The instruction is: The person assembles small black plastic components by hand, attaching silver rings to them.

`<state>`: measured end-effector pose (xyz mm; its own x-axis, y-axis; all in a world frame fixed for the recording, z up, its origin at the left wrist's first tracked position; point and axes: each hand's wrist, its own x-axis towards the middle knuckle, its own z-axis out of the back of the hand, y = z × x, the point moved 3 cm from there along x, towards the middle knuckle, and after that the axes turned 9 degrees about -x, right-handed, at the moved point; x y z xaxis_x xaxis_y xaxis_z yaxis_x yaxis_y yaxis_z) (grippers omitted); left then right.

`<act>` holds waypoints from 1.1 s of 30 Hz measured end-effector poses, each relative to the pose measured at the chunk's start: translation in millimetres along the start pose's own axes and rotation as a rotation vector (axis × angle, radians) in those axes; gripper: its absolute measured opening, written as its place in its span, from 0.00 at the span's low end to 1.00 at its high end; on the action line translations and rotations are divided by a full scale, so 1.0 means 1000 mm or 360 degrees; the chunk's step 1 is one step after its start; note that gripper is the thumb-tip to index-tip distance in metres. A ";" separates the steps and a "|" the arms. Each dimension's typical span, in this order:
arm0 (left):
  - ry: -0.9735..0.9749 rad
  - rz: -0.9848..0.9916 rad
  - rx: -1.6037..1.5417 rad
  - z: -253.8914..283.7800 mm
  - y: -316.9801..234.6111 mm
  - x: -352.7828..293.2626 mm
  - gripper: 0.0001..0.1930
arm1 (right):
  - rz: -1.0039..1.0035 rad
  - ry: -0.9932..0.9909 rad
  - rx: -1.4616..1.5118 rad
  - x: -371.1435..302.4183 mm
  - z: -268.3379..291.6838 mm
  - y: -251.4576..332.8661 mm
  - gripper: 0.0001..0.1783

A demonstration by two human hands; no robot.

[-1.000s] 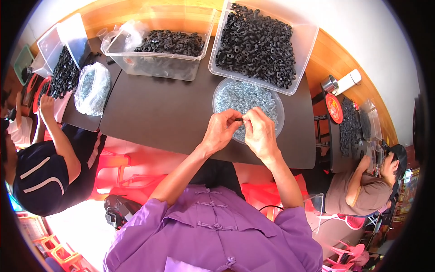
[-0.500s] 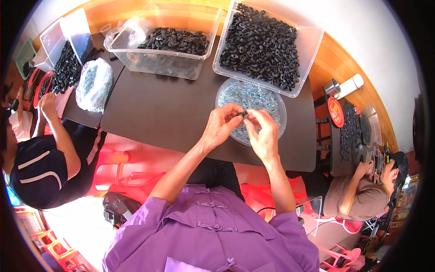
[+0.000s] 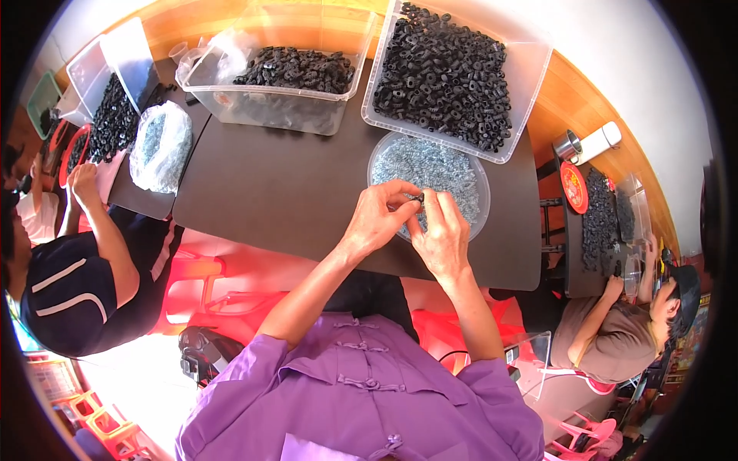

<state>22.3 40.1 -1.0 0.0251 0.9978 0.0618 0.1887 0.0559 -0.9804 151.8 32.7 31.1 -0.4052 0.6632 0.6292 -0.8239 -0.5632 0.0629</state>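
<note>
- In the head view, a wooden wall panel is running behind a dark table, with co-workers sitting at both sides: one in a dark top at the left, one in a brown top at the right.
- At the table's far edge, a large translucent bin is holding a heap of black ring-like pieces; to its left, a clear box is holding more black pieces.
- A round tub is standing just in front of the large bin, carrying many small, pale, shiny pieces. A plastic bag with similar-looking contents is lying well to the left.
- The left hand is pinching a small black part between thumb and fingertips; the part is hanging over the near side of the tub.
- The right hand is bending its fingers close beside that part, its thumb standing apart; whether it is gripping anything, I cannot tell.
- The step in hand seems to be fingertip work on this single part.
- The next move is probably calling for a steady left pinch and a light, accurate right-hand touch, since the fingers are hiding most of the part.
</note>
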 end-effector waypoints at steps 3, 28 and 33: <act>0.0076 0.0095 0.0047 0.005 0.004 0.002 0.12 | 0.0078 -0.0024 -0.0039 -0.001 -0.001 -0.005 0.22; -0.0830 -0.0819 0.0655 0.135 -0.128 0.069 0.12 | -0.0692 -0.0465 0.0273 -0.034 0.011 -0.056 0.17; -0.1067 -0.0897 0.1391 0.135 -0.134 0.098 0.22 | -0.0941 -0.0548 0.0234 -0.069 0.009 -0.078 0.12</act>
<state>-132.6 135.4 110.9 -0.4032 0.6339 0.6600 -0.7148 0.2322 -0.6597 247.8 26.6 -9.9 0.2628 0.6987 0.6653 -0.7957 -0.2330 0.5591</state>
